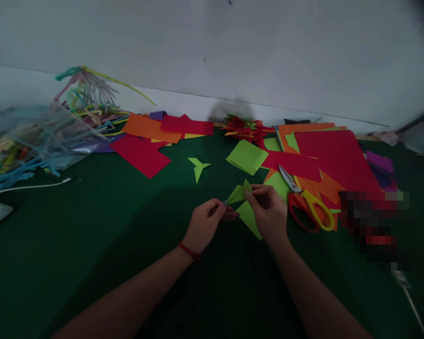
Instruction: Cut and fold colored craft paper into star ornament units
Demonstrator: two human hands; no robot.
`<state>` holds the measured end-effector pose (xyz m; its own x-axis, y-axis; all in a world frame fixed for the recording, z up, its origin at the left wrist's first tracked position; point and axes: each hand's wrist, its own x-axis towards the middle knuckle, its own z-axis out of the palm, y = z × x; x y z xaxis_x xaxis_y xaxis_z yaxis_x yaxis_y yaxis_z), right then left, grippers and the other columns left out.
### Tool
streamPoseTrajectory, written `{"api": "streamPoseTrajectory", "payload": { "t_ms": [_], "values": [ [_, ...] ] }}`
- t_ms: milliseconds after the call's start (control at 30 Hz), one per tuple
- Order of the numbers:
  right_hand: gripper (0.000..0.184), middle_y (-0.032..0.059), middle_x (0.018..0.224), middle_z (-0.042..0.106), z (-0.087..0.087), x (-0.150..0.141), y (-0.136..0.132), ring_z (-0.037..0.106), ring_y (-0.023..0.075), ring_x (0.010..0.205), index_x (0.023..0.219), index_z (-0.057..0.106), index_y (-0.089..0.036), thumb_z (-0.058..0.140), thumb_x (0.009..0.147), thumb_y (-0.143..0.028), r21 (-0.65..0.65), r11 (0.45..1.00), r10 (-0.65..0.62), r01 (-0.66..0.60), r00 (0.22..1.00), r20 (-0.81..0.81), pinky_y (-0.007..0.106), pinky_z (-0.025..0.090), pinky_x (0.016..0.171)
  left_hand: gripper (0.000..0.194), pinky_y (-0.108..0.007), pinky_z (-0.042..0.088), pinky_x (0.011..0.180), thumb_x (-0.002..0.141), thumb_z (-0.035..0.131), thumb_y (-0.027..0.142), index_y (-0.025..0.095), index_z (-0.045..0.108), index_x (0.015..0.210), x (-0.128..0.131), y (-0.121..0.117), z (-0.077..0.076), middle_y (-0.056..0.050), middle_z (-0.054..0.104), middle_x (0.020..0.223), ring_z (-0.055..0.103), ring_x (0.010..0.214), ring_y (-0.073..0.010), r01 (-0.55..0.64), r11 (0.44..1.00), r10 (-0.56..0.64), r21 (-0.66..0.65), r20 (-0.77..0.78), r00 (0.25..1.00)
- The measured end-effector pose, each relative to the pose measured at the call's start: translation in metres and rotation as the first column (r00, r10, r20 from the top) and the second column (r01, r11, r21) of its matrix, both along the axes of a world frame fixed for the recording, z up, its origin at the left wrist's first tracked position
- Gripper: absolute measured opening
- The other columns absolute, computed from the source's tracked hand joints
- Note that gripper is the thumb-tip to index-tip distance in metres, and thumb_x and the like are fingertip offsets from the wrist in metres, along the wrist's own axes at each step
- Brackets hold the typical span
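Between my two hands is a small folded piece of light green paper (236,194). The fingertips of my left hand (208,216), with a red band at the wrist, pinch its left end. My right hand (269,209) is closed on its right side, thumb in front, and partly hides it. Under the right hand lies a flat light green paper sheet (250,220) on the table. Beyond the hands are a three-pointed green paper shape (198,168) and a small stack of green paper squares (248,157).
Scissors (304,200) with red and yellow handles lie right of my right hand, near stacked red sheets (339,155). A red and green paper flower (246,127) sits at the back. Leftward are red paper (141,155) and a clear bag (38,122) by pipe cleaners (92,87).
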<state>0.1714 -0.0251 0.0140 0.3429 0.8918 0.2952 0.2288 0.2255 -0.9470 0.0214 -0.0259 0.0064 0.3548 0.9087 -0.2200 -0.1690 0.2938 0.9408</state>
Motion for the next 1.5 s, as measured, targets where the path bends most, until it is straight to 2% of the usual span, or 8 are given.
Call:
{"api": "streamPoseTrajectory", "payload": {
  "t_ms": [167, 333, 533, 733, 900, 1033, 1167, 1500],
  "values": [
    [0.014, 0.0021, 0.082, 0.06, 0.003, 0.0, 0.0, 0.06, 0.0145, 0.074, 0.069, 0.053, -0.019, 0.065, 0.072, -0.025, -0.037, 0.999, -0.02, 0.02, 1.0, -0.02, 0.03, 0.052, 0.066, 0.023, -0.029, 0.052, 0.071, 0.086, 0.043, 0.034, 0.015, 0.057, 0.082, -0.001, -0.002, 0.01, -0.004, 0.068, 0.079, 0.066, 0.075, -0.0153, 0.01, 0.988, 0.02, 0.156, -0.189, 0.982],
    [0.014, 0.0027, 0.084, 0.06, 0.004, 0.002, -0.001, 0.06, 0.0148, 0.075, 0.07, 0.053, -0.019, 0.066, 0.072, -0.026, -0.061, 0.998, 0.027, -0.031, 0.997, -0.069, 0.032, 0.053, 0.068, 0.022, -0.024, 0.048, 0.068, 0.086, 0.044, 0.03, 0.018, 0.06, 0.076, -0.005, -0.005, 0.022, -0.001, 0.068, 0.078, 0.063, 0.073, -0.0134, 0.082, 0.889, 0.132, 0.451, -0.422, 0.897],
    [0.013, 0.0017, 0.085, 0.058, 0.003, -0.002, -0.003, 0.059, 0.0141, 0.075, 0.069, 0.053, -0.019, 0.066, 0.072, -0.022, -0.041, 0.993, 0.106, -0.11, 0.991, -0.084, 0.03, 0.051, 0.069, 0.025, -0.026, 0.049, 0.072, 0.086, 0.043, 0.036, 0.016, 0.058, 0.085, -0.003, -0.003, 0.017, -0.003, 0.067, 0.082, 0.064, 0.078, -0.0158, 0.095, 0.96, -0.02, 0.262, -0.273, 0.962],
    [0.01, 0.0023, 0.087, 0.058, 0.001, -0.012, -0.007, 0.059, 0.0139, 0.078, 0.071, 0.052, -0.02, 0.062, 0.075, -0.022, -0.045, 0.986, 0.16, -0.161, 0.987, -0.016, 0.029, 0.051, 0.07, 0.02, -0.03, 0.052, 0.069, 0.084, 0.047, 0.035, 0.017, 0.055, 0.078, -0.003, 0.002, 0.009, -0.002, 0.067, 0.075, 0.066, 0.072, -0.0157, 0.089, 0.986, -0.057, 0.143, -0.218, 0.974],
    [0.013, 0.0021, 0.088, 0.059, 0.0, -0.012, -0.005, 0.06, 0.0148, 0.081, 0.076, 0.053, -0.021, 0.065, 0.072, -0.026, -0.107, 0.979, 0.158, -0.171, 0.98, -0.117, 0.03, 0.051, 0.074, 0.019, -0.028, 0.053, 0.064, 0.083, 0.048, 0.032, 0.017, 0.055, 0.073, -0.004, 0.001, 0.014, 0.0, 0.067, 0.069, 0.066, 0.067, -0.015, 0.053, 0.982, -0.004, 0.184, -0.254, 0.967],
    [0.033, 0.002, 0.09, 0.061, -0.003, -0.01, -0.001, 0.061, 0.0159, 0.083, 0.094, 0.053, -0.023, 0.069, 0.067, -0.031, -0.211, 0.938, 0.206, -0.276, 0.931, -0.3, 0.031, 0.051, 0.072, 0.018, -0.029, 0.054, 0.065, 0.083, 0.048, 0.032, 0.017, 0.056, 0.076, -0.004, 0.001, 0.017, 0.0, 0.067, 0.071, 0.066, 0.066, -0.015, -0.006, 0.986, 0.046, 0.169, -0.234, 0.971],
    [0.024, 0.0013, 0.075, 0.064, 0.0, -0.011, -0.002, 0.062, 0.0154, 0.07, 0.083, 0.058, -0.02, 0.066, 0.069, -0.037, -0.344, 0.859, 0.273, -0.379, 0.908, -0.317, 0.029, 0.05, 0.065, 0.019, -0.03, 0.054, 0.066, 0.082, 0.05, 0.033, 0.017, 0.057, 0.079, -0.003, 0.002, 0.016, -0.001, 0.067, 0.076, 0.066, 0.068, -0.0149, 0.003, 0.986, 0.03, 0.168, -0.195, 0.98],
    [0.023, -0.0031, 0.06, 0.058, 0.001, -0.013, -0.005, 0.054, 0.0121, 0.056, 0.067, 0.054, -0.019, 0.066, 0.069, -0.038, -0.351, 0.88, 0.237, -0.319, 0.937, -0.257, 0.025, 0.043, 0.053, 0.018, -0.028, 0.054, 0.065, 0.083, 0.048, 0.031, 0.016, 0.058, 0.079, -0.002, 0.0, 0.016, -0.001, 0.067, 0.073, 0.066, 0.069, -0.0149, 0.046, 0.978, 0.006, 0.202, -0.249, 0.968]
  ]
}}
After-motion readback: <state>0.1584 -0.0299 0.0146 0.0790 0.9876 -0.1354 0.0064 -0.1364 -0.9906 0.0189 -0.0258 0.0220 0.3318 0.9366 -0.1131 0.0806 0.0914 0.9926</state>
